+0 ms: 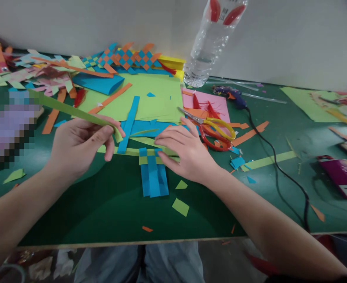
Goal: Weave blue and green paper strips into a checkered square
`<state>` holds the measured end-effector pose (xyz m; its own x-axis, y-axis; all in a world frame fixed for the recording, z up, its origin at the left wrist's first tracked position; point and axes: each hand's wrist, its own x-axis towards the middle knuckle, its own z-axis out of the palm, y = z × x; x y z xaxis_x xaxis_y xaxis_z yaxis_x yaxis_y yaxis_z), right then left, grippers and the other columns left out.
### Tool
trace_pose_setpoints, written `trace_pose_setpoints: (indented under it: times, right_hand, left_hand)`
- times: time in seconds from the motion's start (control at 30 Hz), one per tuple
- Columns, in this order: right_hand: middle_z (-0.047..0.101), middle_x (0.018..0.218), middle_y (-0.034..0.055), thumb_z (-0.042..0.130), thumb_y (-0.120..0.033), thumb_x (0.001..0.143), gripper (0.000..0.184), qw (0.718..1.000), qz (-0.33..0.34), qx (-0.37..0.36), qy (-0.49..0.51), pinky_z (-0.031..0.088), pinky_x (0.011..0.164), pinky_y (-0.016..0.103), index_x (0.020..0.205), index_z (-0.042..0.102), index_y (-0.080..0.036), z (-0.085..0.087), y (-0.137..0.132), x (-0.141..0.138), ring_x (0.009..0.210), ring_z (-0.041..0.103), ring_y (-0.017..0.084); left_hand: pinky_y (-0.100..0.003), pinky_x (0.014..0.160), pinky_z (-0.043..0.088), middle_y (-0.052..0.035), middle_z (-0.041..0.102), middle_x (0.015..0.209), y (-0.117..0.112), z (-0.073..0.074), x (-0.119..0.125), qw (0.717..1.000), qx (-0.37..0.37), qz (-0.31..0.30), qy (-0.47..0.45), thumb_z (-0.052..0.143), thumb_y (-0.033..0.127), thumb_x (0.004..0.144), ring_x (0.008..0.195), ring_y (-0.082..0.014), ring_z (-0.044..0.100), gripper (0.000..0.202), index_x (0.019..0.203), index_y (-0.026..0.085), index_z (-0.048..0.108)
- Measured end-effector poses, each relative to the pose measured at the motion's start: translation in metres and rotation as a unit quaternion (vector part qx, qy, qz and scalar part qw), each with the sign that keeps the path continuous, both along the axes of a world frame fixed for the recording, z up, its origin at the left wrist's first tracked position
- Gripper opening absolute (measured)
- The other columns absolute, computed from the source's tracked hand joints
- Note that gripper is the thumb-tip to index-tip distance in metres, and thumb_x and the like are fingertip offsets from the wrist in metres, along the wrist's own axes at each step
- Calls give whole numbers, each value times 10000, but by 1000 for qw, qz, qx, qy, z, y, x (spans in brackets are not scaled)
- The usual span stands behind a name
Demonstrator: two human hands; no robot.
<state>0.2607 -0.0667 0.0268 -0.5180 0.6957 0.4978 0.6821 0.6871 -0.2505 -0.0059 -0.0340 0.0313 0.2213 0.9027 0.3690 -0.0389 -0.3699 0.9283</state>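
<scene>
My left hand (80,147) pinches a long green paper strip (68,108) between thumb and fingers. The strip's long end slants up to the left and its short end bends down past the thumb. A small woven piece (152,179) of blue and green paper strips lies on the table between my hands, its blue tails toward me. My right hand (188,151) is palm down at its right side, fingers stretched and slightly spread; whether the fingertips touch the weave I cannot tell. A loose blue strip (129,124) lies beside my left fingers.
Red-and-yellow scissors (214,129) lie beyond my right hand, on pink paper (222,104). Behind are green sheets (158,90), woven paper fish (129,57) and a water bottle (210,43). A glue gun (234,96) trails its black cord rightward. A purple object (340,177) sits far right.
</scene>
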Motion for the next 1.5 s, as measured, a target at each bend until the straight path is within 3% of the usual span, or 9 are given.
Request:
trace_pose_setpoints:
  times: [0.13, 0.27, 0.53, 0.67, 0.83, 1.03, 1.1, 1.2, 1.5]
  right_hand:
    - [743, 1272, 87, 639, -401, 986, 246, 995, 5, -93, -23, 255, 1266, 632, 1114, 747, -221, -7, 2, 1, 1255, 656, 281]
    - [713, 1326, 110, 675, -451, 964, 340, 991, 18, -120, -48, 222, 1284, 644, 1194, 728, -207, -8, 3, 3, 1312, 628, 288]
    - [720, 1279, 145, 705, -445, 946, 384, 991, 37, -113, -56, 249, 1287, 631, 1182, 723, -142, -10, 3, 2, 1304, 633, 297]
    - [721, 1289, 135, 728, -419, 934, 345, 991, 46, -114, -45, 267, 1284, 614, 1170, 705, -168, -9, 4, 2, 1291, 645, 281]
    - [726, 1287, 149, 739, -368, 933, 306, 992, 66, -110, -24, 268, 1278, 627, 1151, 677, -162, -8, 4, 1, 1288, 654, 284]
    - [751, 1228, 103, 786, -313, 898, 275, 990, 78, -119, 1, 273, 1263, 619, 1103, 637, -205, -7, 3, 2, 1216, 682, 259]
    - [762, 1175, 83, 795, -291, 890, 269, 989, 81, -120, 6, 263, 1264, 613, 1087, 631, -207, -7, 3, 1, 1156, 697, 244]
    - [767, 1091, 52, 794, -268, 888, 249, 990, 73, -122, 2, 257, 1258, 607, 1072, 637, -210, -7, 2, 0, 1080, 699, 228]
    - [767, 981, 13, 740, -224, 916, 143, 985, 73, -142, 68, 376, 1204, 504, 1034, 659, -214, -1, 3, 2, 912, 722, 177]
  left_hand:
    - [-175, 457, 578, 34, 772, 766, 4, 5, 5, 998, -33, 18, -53, 946, 461, 736, 463, -82, 681, 232, 852, 285, 848]
    - [-168, 505, 613, 35, 762, 698, 3, 8, 9, 996, -45, 40, -61, 985, 479, 656, 520, -98, 707, 280, 811, 289, 851]
    - [-204, 569, 630, 1, 769, 755, 5, -1, 2, 998, -51, 35, -10, 867, 281, 817, 650, -129, 725, 77, 882, 254, 837]
    - [-240, 638, 621, -11, 776, 825, 6, -3, -1, 997, -62, 39, 19, 786, 209, 849, 736, -148, 715, 60, 885, 244, 819]
    - [-265, 699, 594, -6, 782, 848, 2, 0, -4, 988, 6, 63, 138, 690, 238, 902, 732, -148, 701, 106, 904, 242, 795]
    - [-242, 604, 520, -26, 795, 852, 4, 0, -4, 945, 76, 91, 305, 650, 359, 877, 725, -169, 706, 198, 879, 224, 795]
    - [-235, 511, 457, -31, 782, 794, 7, -1, -4, 937, 79, 88, 329, 648, 384, 870, 648, -165, 670, 219, 861, 219, 793]
    - [-231, 502, 455, -37, 778, 823, 8, -1, -4, 944, 75, 59, 317, 627, 358, 860, 648, -162, 670, 204, 865, 222, 778]
    - [-266, 600, 537, -27, 717, 763, 7, 0, -3, 953, 29, -12, 301, 578, 309, 849, 659, -168, 673, 170, 834, 221, 723]
